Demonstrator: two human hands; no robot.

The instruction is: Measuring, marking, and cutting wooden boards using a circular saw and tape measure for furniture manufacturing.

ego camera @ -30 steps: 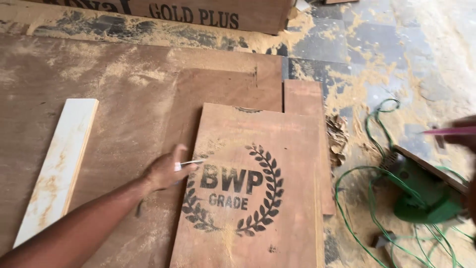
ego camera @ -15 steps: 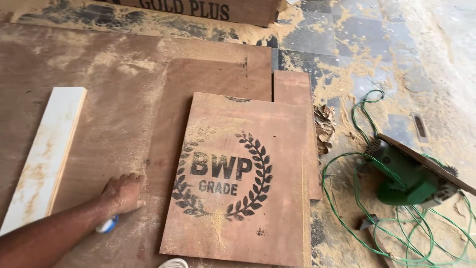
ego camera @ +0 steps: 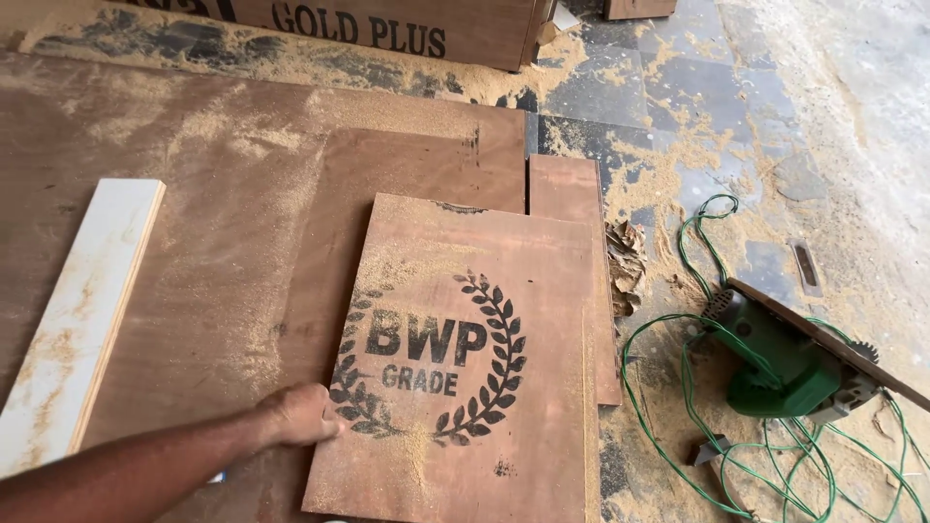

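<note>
1. A stamped plywood panel (ego camera: 465, 358) lies flat on top of a stack of larger brown sheets, its printed wreath mark facing up and dusted with sawdust.
2. The left hand (ego camera: 302, 415) rests against the panel's left edge, fingers curled at the rim; whether it grips the panel or only touches it cannot be told. The right hand is out of view.
3. Beneath the panel sits a darker plywood sheet (ego camera: 407, 169), and under that a wide board (ego camera: 145, 194) strewn with sawdust.
4. A narrow strip (ego camera: 567, 203) pokes out beyond the panel's upper right corner.
5. Left of the panel, well apart, lies a white plank (ego camera: 82, 310).
6. Right of the panel, on the tiled floor (ego camera: 697, 97), a green power saw (ego camera: 780, 363) sits among loops of green cable (ego camera: 678, 387).
</note>
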